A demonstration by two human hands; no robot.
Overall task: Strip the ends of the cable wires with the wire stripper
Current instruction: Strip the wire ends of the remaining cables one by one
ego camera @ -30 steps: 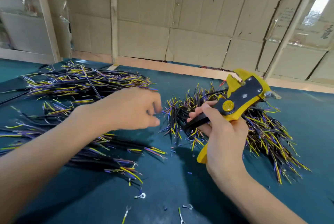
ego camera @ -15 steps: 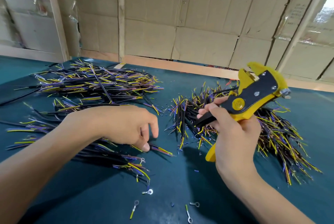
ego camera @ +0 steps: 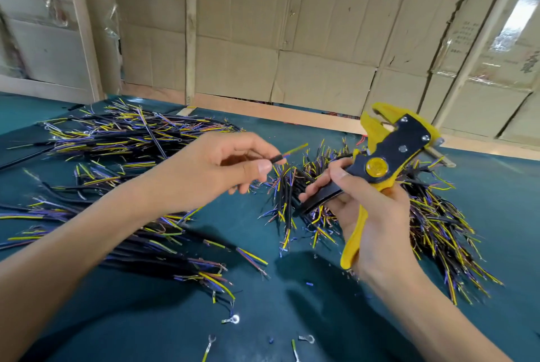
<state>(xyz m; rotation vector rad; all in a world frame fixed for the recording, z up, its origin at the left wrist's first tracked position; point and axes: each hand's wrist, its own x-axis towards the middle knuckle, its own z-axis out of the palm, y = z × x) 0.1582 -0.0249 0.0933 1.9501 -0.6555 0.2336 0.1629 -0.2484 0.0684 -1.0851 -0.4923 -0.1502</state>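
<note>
Half a second ago the left hand [ego camera: 216, 170] was down on the heap at the table's left side; now it is raised, thumb and fingers pinching one black cable [ego camera: 282, 158] whose yellow, blue and brown wire ends point at the wire stripper [ego camera: 388, 157]. The right hand [ego camera: 371, 215] has kept its grip on the stripper's yellow and black handles, head up over the right-hand heap [ego camera: 432, 224]. Cable tip and stripper are near but apart. Faint print on the cardboard [ego camera: 464, 37] behind the table's far edge [ego camera: 292, 117] is too blurred to read.
</note>
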